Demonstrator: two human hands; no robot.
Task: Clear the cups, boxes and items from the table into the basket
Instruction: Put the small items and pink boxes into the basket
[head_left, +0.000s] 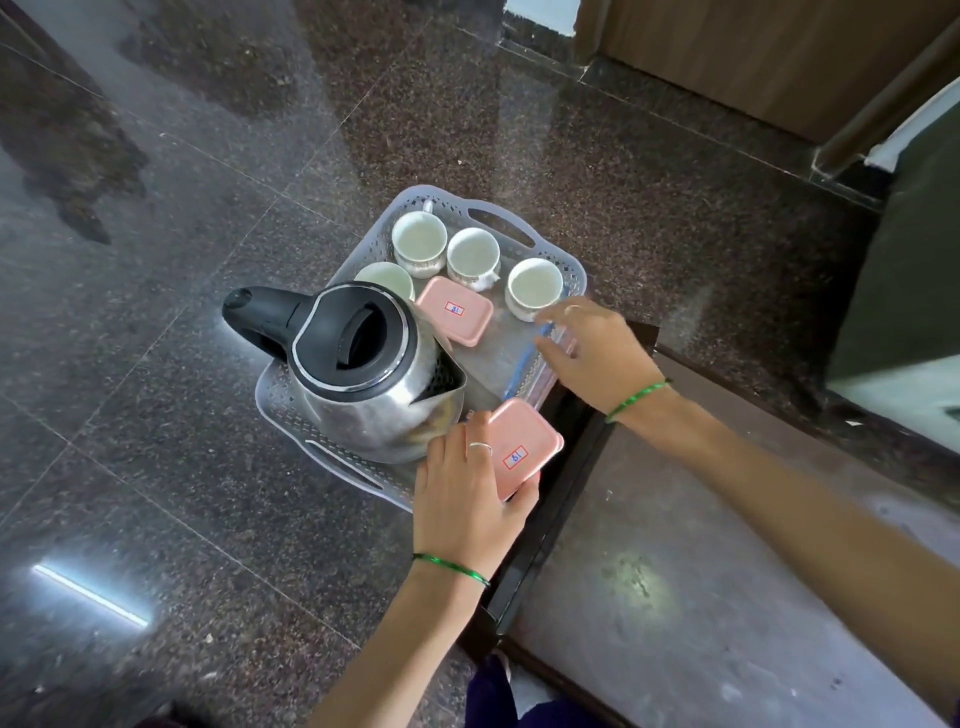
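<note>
A pale perforated basket (511, 236) sits on the dark floor beside the table. Inside it stand several white cups (420, 240), a steel kettle (371, 364) with a black lid, and a pink box (455, 310). My left hand (467, 493) grips a second pink box (524, 447) over the basket's near right corner. My right hand (597, 353) holds a clear bag with a blue zip strip (524, 364) at the basket's right edge, fingers curled round its top.
The table (701, 571) with a dark frame fills the lower right, its grey top worn and stained. Polished granite floor (182, 364) surrounds the basket. A wooden door and a dark cabinet stand at the upper right.
</note>
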